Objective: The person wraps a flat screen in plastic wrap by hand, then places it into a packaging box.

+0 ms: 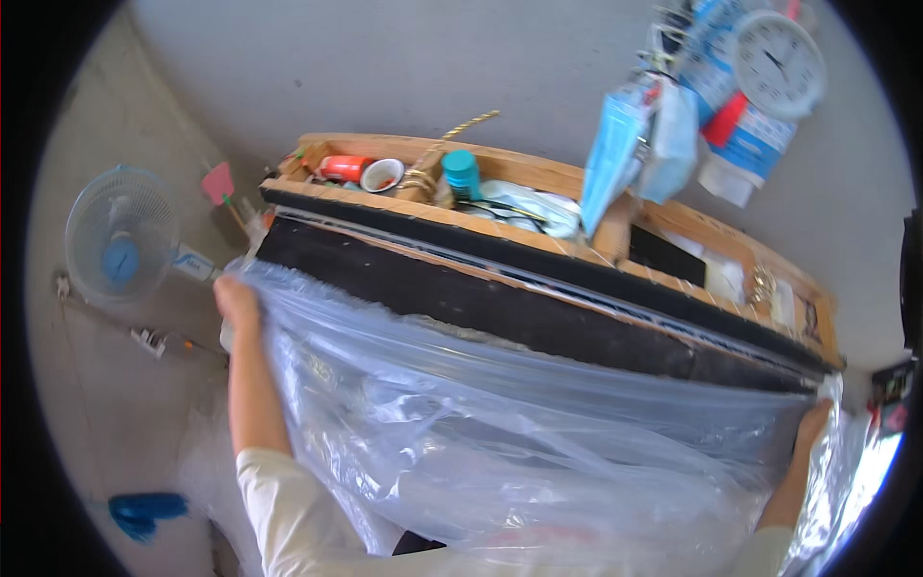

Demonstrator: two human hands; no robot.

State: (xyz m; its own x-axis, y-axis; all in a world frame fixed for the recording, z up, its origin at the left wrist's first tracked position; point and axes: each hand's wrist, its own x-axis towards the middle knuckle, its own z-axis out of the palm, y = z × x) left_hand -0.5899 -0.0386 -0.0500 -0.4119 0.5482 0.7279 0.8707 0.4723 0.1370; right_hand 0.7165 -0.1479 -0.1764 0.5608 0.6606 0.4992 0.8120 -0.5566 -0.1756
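A large clear plastic sheet (538, 423) is stretched wide between my two hands, wrinkled and shiny. My left hand (236, 296) is closed on its upper left edge, beside the left end of a black surface (461, 303). Far to the right, my right hand (813, 423) grips the sheet's other side near the right end of that surface, its fingers partly hidden by the plastic. The sheet's upper edge crosses the black surface and covers its near part. Below, the plastic hangs in folds in front of my body.
Behind the black surface runs a wooden shelf frame (548, 173) holding a teal-capped container (461, 175), an orange-red can (344, 168) and a white cup (383, 175). Blue face masks (615, 144) hang above it near a round wall clock (779, 63). At left stands a fan (120, 240).
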